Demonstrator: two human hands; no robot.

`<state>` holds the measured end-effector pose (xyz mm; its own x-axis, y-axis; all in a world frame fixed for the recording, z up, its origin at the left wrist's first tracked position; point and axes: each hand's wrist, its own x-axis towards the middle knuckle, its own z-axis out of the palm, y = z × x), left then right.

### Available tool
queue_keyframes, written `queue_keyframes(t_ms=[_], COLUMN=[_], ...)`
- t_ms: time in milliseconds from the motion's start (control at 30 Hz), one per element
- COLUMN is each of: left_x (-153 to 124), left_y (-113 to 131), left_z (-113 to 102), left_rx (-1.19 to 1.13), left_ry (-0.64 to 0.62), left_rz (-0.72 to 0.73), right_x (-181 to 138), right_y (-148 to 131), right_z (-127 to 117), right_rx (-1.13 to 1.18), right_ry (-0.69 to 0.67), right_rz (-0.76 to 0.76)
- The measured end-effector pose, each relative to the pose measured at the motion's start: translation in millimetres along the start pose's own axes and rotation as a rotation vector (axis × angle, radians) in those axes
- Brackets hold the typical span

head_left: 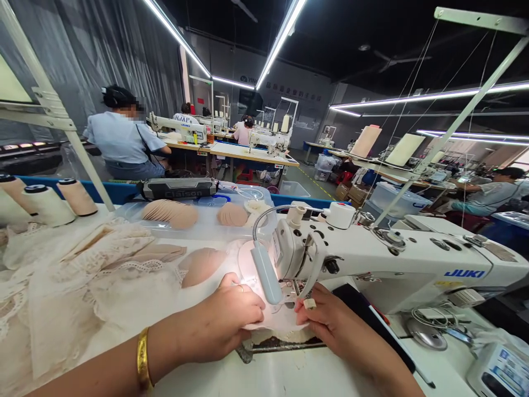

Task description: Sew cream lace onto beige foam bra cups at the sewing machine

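Note:
My left hand [219,322] presses down on a pale fabric piece [276,325] lying under the head of a white Juki sewing machine [392,259]. It wears a gold bangle and a ring. From the right, my right hand [326,320] pinches the same piece near the needle, a small white guard on one fingertip. A gooseneck lamp [264,273] lights the fabric between both hands. The needle itself is hidden behind the lamp.
Cream lace fabric [74,275] is heaped at left with beige foam cups [202,264]. A clear tray [198,218] holds more cups. Thread cones [49,201] stand at far left. Other people sew at tables behind and at right.

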<state>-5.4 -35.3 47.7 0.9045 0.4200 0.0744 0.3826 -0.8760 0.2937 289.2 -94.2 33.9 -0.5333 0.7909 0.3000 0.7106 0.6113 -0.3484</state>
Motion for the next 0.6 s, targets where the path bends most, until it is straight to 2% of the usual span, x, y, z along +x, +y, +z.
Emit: queue_keyframes(t_ms=[67, 133, 200, 267, 300, 433, 500, 600], left_x=[3, 5, 6, 7, 8, 9, 9, 10], left_y=[-2, -4, -6, -9, -11, -19, -22, -24], left_z=[5, 9, 12, 13, 13, 11, 8, 5], left_rx=[0.026, 0.049, 0.060, 0.060, 0.058, 0.076, 0.089, 0.080], left_ry=[0.011, 0.015, 0.017, 0.013, 0.012, 0.059, 0.080, 0.087], left_rz=[0.016, 0.038, 0.058, 0.076, 0.082, 0.105, 0.099, 0.081], right_x=[-1, 1, 6, 11, 12, 12, 11, 10], right_y=[-1, -4, -9, -13, -13, -9, -7, -9], right_z=[-11, -14, -6, 11, 22, 52, 53, 48], right_rx=[0.080, 0.247, 0.464, 0.555, 0.501, 0.003, -0.126, -0.175], right_ry=[-0.074, -0.056, 0.006, 0.069, 0.091, 0.128, 0.100, 0.082], right_rz=[0.037, 0.034, 0.026, 0.034, 0.044, 0.071, 0.093, 0.105])
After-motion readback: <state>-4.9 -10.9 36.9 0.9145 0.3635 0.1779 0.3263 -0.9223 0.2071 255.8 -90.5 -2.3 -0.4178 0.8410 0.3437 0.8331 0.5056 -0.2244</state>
